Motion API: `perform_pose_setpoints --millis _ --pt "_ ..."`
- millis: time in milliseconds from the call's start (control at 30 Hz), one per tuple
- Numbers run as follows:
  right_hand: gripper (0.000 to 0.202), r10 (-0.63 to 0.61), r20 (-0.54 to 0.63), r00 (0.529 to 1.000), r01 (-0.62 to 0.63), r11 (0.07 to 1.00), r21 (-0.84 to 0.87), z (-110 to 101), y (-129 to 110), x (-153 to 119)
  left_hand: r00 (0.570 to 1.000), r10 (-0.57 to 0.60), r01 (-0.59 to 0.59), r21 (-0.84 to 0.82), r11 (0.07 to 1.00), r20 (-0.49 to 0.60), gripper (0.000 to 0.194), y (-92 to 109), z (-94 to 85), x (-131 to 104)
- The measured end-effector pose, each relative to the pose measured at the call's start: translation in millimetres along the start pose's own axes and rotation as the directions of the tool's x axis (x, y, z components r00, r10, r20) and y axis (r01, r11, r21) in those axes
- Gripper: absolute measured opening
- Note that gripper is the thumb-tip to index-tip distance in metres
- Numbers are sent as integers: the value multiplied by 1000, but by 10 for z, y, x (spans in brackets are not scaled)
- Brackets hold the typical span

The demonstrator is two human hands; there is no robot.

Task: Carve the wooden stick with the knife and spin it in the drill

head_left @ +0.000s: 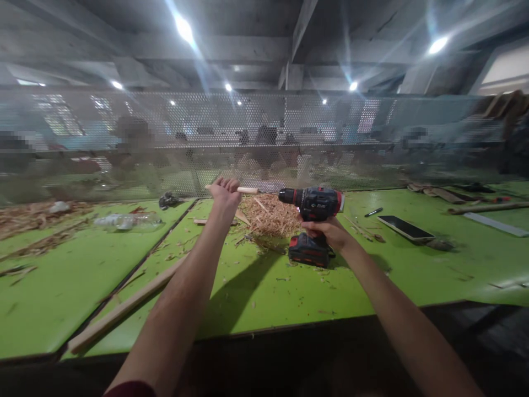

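My left hand (225,191) is wrapped round a short pale wooden stick (248,190), whose end points right. My right hand (328,230) grips the handle of a black and red cordless drill (317,202), held level with its chuck facing left. A thin bit between chuck and stick lines up with the stick's end; whether it is inside the wood I cannot tell. Behind and below them lies a heap of wood shavings (273,215) on the green tabletop (248,303). A long wooden strip (128,303) lies partly under my left forearm.
A phone (405,227) and a pen (373,212) lie to the right, with a pale flat strip (496,224) beyond. On the left are a clear plastic bottle (128,221) and more shavings (37,220). A perforated screen (231,121) stands behind the table.
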State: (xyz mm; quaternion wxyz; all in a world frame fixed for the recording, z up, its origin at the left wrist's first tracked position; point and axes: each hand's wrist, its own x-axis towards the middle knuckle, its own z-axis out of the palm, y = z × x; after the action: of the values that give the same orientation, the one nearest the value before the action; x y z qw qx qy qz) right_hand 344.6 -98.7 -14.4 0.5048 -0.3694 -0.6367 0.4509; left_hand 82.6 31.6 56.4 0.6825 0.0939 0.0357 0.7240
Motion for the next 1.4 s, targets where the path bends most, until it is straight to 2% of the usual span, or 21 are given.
perform_pose_setpoints --millis 467,767,967,1133,1267,1400 --pt "26 -4 13 1000 4 1000 11 -8 56 23 1000 -15 15 -34 999 -21 33 7 -4 42" --pt "24 -8 5 1000 8 1000 -15 1 23 14 1000 -24 24 -37 999 16 35 12 -15 54" --pt "25 5 -6 1000 -5 1000 5 41 -40 -10 998 -33 34 -15 999 62 35 35 -135 96" --pt "26 23 -48 999 -23 1000 -6 69 -88 -26 987 -35 31 29 999 158 39 88 -282 94" --pt "28 15 -59 998 -15 1000 -1 64 -86 -19 975 -39 27 59 998 218 40 -22 -325 151" --pt "31 29 -67 997 -29 1000 -7 61 -70 -18 966 -53 39 59 998 252 39 -167 -276 229"
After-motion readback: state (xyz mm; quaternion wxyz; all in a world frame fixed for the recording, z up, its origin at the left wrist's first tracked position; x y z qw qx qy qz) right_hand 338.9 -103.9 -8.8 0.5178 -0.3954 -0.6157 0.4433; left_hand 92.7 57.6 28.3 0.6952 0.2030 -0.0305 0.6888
